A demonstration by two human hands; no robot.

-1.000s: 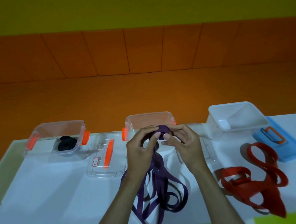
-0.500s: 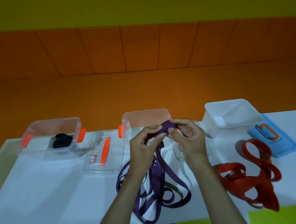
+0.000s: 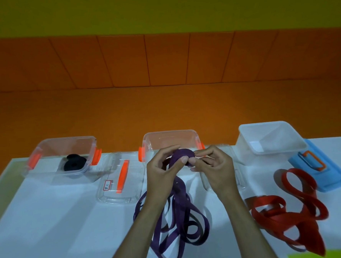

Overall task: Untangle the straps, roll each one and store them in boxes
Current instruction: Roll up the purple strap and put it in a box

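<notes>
A purple strap lies in loose loops on the white table between my forearms. Its upper end is wound into a small roll held above the table. My left hand grips the roll from the left with thumb and fingers. My right hand pinches the roll's right side. Behind my hands stands a clear box with orange clips. A red strap lies tangled at the right. A rolled black strap sits inside the left clear box.
A clear lid with an orange handle lies between the left and middle boxes. Another clear lid lies under my right hand. A white box stands at the right, with a blue lid beside it. An orange wall rises behind the table.
The roll has grown slightly as my hands wound more purple strap onto it. The loose loops on the table have shifted a little.
</notes>
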